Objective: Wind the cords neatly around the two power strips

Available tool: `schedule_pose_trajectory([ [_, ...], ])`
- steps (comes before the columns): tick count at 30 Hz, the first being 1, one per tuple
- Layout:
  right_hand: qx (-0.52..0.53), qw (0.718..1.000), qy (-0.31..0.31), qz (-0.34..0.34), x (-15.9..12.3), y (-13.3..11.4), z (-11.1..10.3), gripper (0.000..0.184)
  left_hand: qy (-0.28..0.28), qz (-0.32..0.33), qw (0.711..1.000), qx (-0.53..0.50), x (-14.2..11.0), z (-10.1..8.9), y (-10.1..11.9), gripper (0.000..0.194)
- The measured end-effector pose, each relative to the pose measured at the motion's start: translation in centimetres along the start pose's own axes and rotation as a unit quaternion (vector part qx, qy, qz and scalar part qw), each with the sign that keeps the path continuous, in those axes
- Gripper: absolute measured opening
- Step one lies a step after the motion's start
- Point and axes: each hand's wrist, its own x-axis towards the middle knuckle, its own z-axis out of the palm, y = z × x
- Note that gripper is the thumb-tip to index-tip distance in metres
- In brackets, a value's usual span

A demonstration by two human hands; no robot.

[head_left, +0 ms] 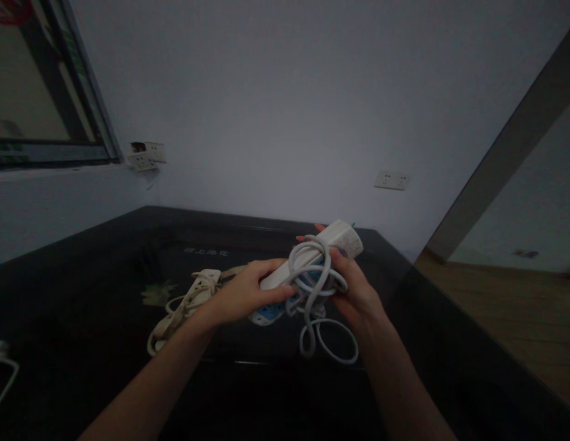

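Your left hand (252,288) and right hand (354,285) grip the long white plastic power strip (336,234) at five o'clock; likely light, stiff: hold its casing, not the floppy coiled white cable (308,313).

On the dark worktop (427,318), a bare stretch lies right of the right forearm (399,367). Between it and the left forearm (165,373) is a gap, its upper part hung with white cord (311,301) loops. Leftward, a beige power strip (186,309) and leaf-shaped piece (157,294) obstruct; a wall (266,122) closes the far side.
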Motion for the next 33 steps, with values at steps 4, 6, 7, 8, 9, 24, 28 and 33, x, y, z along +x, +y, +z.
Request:
schedule_pose_trajectory([
  [4, 0.001, 1.000, 0.005, 0.018, 0.2, 0.4, -0.2, 0.068, 0.007, 0.000, 1.000, 0.005, 0.1, 0.1, -0.2, 0.037],
  [6, -0.002, 1.000, 0.016, 0.022, 0.3, 0.7, -0.1, 0.066, 0.011, -0.004, 1.000, -0.009, 0.2, 0.3, -0.3, 0.036],
  [7, -0.005, 1.000, 0.021, 0.023, 0.3, 0.8, 0.0, 0.066, 0.013, -0.007, 1.000, -0.024, 0.2, 0.4, -0.4, 0.035],
  [8, -0.008, 0.999, 0.025, 0.024, 0.4, 0.8, 0.0, 0.067, 0.016, -0.011, 0.999, -0.045, 0.2, 0.5, -0.4, 0.035],
  [9, -0.012, 0.999, 0.026, 0.023, 0.4, 0.7, 0.1, 0.068, 0.020, -0.015, 0.997, -0.073, 0.2, 0.6, -0.4, 0.036],
  [24, -0.631, 0.742, -0.104, 0.201, 3.8, 2.5, -8.2, 0.015, 0.145, -0.048, 0.941, -0.303, -0.4, -2.7, -0.4, 0.056],
  [28, -0.627, 0.677, -0.149, 0.356, 4.1, 6.5, -9.1, 0.022, 0.124, -0.029, 0.942, -0.310, -0.3, -2.5, -0.3, 0.057],
  [33, -0.565, 0.683, -0.215, 0.411, 4.0, 7.7, -9.3, 0.036, 0.116, -0.028, 0.937, -0.327, -0.2, -2.2, -0.3, 0.057],
])
